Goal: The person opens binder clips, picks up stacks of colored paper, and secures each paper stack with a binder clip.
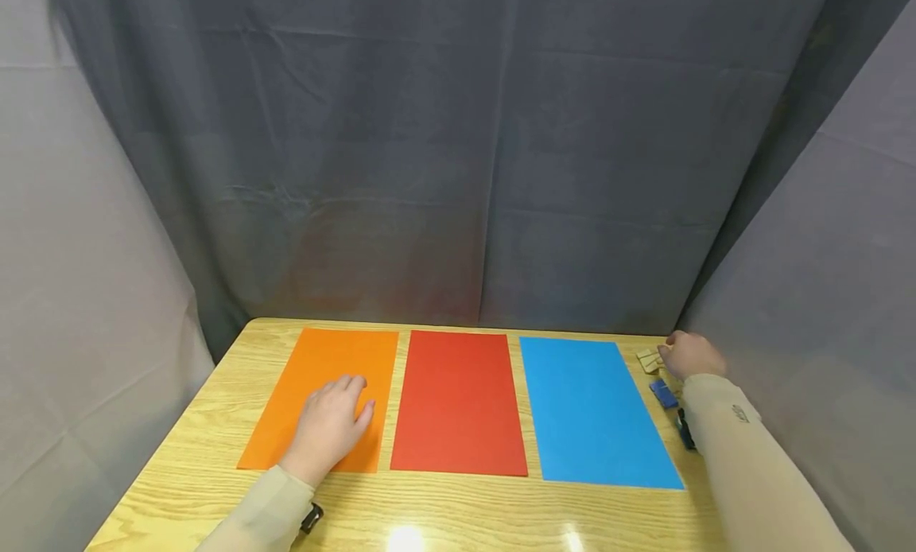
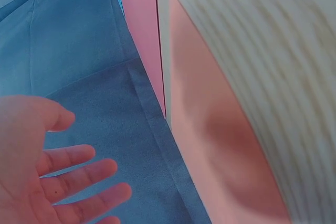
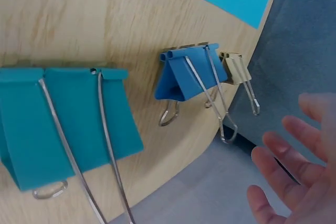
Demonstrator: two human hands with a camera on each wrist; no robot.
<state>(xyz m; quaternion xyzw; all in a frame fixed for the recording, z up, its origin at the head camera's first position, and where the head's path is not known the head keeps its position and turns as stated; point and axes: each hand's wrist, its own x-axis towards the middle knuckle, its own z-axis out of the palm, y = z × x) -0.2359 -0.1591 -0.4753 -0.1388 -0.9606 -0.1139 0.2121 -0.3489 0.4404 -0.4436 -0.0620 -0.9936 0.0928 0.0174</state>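
My right hand [image 1: 692,356] reaches to the far right of the table, its fingertips beside a pale yellow binder clip [image 1: 649,361]. In the right wrist view its fingers [image 3: 286,156] are spread and loosely bent, apart from the clips. A blue binder clip [image 3: 195,72] with wire handles stands nearer the wrist, and a larger teal binder clip [image 3: 68,124] lies closest to the camera. The sleeve partly hides the teal clip in the head view. Over the orange sheet [image 1: 351,349] hovers my left hand [image 1: 329,425], fingers relaxed and holding nothing.
A red sheet [image 1: 458,401] and a blue sheet [image 1: 597,409] lie in a row with the orange one on the wooden table [image 1: 458,512]. A grey curtain [image 1: 429,138] hangs behind the table, and pale cloth [image 1: 823,258] closes in the right side.
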